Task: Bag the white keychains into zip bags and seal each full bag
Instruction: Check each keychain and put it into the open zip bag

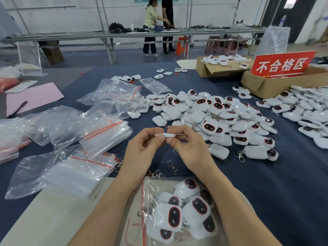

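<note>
View from a head-worn camera, looking down over a person's two bare forearms at a table (266, 183) covered in dark blue cloth. The left hand (142, 148) and right hand (188, 148) meet above the middle of the table, and together they hold one white keychain (168, 135), seen edge-on. The left fingers (152, 130) and thumb pinch its left end; the right fingers (179, 129) and thumb curl round its right end. Below the fingers, nearest the person and lying between the forearms, is a clear zip bag (156, 185) with a red strip along its mouth. It rests on a pale mat (53, 219) and holds several white keychains with dark oval faces ringed in red; whether its mouth is closed cannot be told. Just beyond the fingers and to their right spreads a large heap of keychains (213, 114), some face up, some face down, with metal chains among them. A second heap (310, 110) lies further right, at the frame's edge. To the left of the fingers lie stacks and loose sheets of empty zip bags (99, 132), clear with red strips. A loose metal clasp (172, 166) lies on the cloth just below the hands. Far left of the fingers are a pink sheet of paper (35, 98) and a dark pen (17, 109). Far beyond the fingers to the right stand two open cardboard boxes (209, 70); the nearer one carries a red sign (284, 65) with white Chinese characters. In the background, two people (154, 23) stand at a long table.
</note>
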